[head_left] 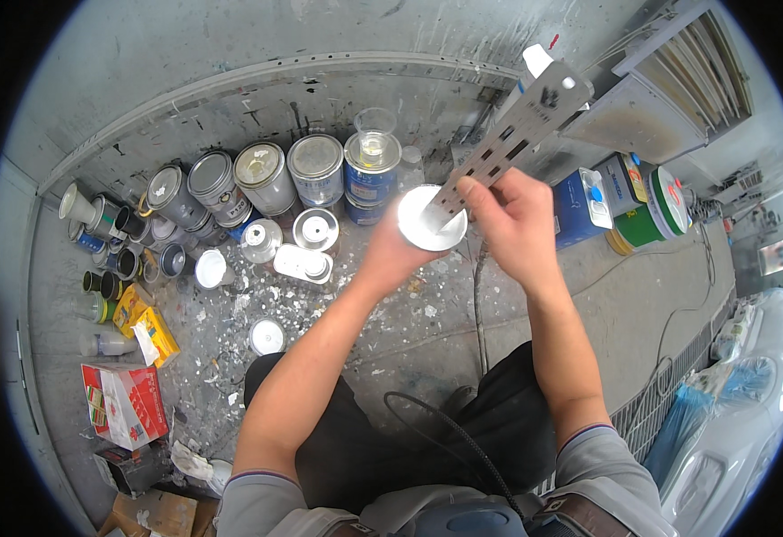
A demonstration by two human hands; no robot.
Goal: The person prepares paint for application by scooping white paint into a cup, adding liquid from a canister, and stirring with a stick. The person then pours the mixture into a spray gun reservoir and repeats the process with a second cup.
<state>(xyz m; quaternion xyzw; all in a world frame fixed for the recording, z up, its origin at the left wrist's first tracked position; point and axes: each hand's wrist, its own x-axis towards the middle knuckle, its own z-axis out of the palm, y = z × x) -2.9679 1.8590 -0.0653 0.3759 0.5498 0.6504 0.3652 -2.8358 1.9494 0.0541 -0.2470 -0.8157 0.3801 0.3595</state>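
Observation:
My left hand (396, 251) grips a cup of white paint (430, 234) from its left side, low in front of me. My right hand (517, 224) holds a long, flat, slotted metal stick (521, 130), thumb on its face. The stick slants up to the upper right, its lower end down in the white paint. Behind its upper end is a white object (535, 58), partly hidden. A white bottle (302, 265) and small round cans (316, 231) stand just left of the cup.
Several paint cans (315, 179) line the back wall. Cups (127, 262), yellow packs (150, 327) and a red box (119, 403) sit left. Blue jugs (579, 206) and green buckets (642, 215) stand right. Hoses (481, 313) cross the floor; a plastic-draped white panel (731, 421) is lower right.

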